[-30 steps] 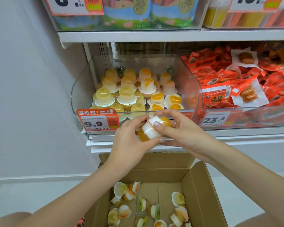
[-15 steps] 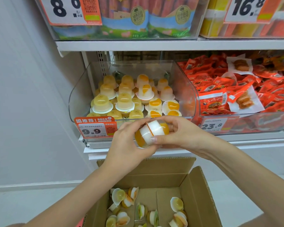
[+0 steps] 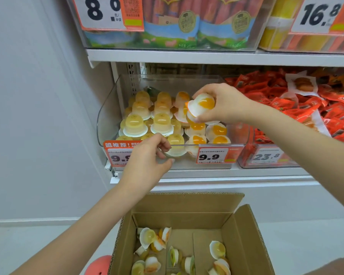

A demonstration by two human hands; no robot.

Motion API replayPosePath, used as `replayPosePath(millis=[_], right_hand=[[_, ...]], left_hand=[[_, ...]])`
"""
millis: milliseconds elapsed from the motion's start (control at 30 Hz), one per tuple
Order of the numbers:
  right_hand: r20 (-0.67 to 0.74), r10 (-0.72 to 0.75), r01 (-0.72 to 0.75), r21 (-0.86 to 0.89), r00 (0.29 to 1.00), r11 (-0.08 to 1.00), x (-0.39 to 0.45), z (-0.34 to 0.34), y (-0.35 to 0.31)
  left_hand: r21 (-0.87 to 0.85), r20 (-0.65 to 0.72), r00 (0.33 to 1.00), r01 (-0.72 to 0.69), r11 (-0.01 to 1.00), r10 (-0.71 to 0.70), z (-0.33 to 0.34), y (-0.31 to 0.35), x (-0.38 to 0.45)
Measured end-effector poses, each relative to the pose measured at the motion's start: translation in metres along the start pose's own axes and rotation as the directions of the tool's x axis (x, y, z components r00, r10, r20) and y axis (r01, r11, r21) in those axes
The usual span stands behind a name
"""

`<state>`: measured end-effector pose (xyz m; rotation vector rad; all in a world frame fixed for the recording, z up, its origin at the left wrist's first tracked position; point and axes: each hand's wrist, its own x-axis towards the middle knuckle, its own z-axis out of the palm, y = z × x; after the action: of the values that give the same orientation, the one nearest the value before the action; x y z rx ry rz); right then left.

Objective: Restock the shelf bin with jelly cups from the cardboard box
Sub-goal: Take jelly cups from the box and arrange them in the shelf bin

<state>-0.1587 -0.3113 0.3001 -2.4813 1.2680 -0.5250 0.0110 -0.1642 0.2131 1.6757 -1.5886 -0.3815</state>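
1. Head view: my right hand point(image 3: 222, 105) is curled around a white jelly cup with an orange centre point(image 3: 202, 105), holding it over the right side of the clear shelf bin point(image 3: 107, 118), above the cups already standing there
2. My left hand point(image 3: 147, 163) hangs by the bin's front lip, fingers loosely curled, holding nothing
3. The bin looks well filled; the cardboard box point(image 3: 244, 235) below has a scatter of cups left, so several trips remain
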Motion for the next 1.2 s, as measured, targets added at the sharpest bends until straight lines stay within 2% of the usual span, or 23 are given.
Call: replayPosePath(millis=[100, 167, 533, 767, 900, 967, 1100, 1200], right_hand=[[0.117, -0.065, 0.085, -0.175, 0.991, 0.981, 0.016, 0.008, -0.009], [0.172, -0.074, 0.113, -0.228, 0.982, 0.967, 0.02, 0.013, -0.012], [0.309, -0.074, 0.167, -0.285, 0.948, 0.944, 0.027, 0.044, -0.007], [0.249, -0.084, 0.142, -0.224, 0.965, 0.964, 0.019, 0.049, -0.003], [0.095, -0.067, 0.08, -0.135, 0.993, 0.988, 0.003, 0.021, 0.002], [0.053, -0.036, 0.045, -0.173, 0.998, 0.984, -0.006, 0.003, 0.011], [0.17, 0.063, 0.0, -0.349, 0.983, 0.937, -0.016, -0.004, 0.026], [0.171, 0.053, 0.028, -0.44, 0.984, 0.897, -0.012, 0.005, 0.031]], left_hand=[[0.028, 0.009, 0.999, -0.036, 0.999, 0.036, 0.002, 0.0, 0.002], [0.033, 0.004, 0.999, -0.041, 0.999, 0.041, 0.003, 0.0, 0.003], [0.079, -0.023, 0.999, -0.043, 0.996, 0.045, 0.006, 0.004, 0.001], [0.088, -0.034, 0.999, -0.028, 0.996, 0.031, 0.007, 0.008, 0.002], [0.115, -0.041, 0.998, -0.043, 0.992, 0.048, 0.008, 0.008, 0.001], [0.155, -0.03, 0.997, -0.064, 0.986, 0.07, 0.009, 0.008, 0.0], [0.195, 0.002, 0.996, -0.09, 0.977, 0.091, 0.015, 0.013, -0.001], [0.217, 0.003, 0.996, -0.09, 0.972, 0.091, 0.019, 0.018, -0.001]])
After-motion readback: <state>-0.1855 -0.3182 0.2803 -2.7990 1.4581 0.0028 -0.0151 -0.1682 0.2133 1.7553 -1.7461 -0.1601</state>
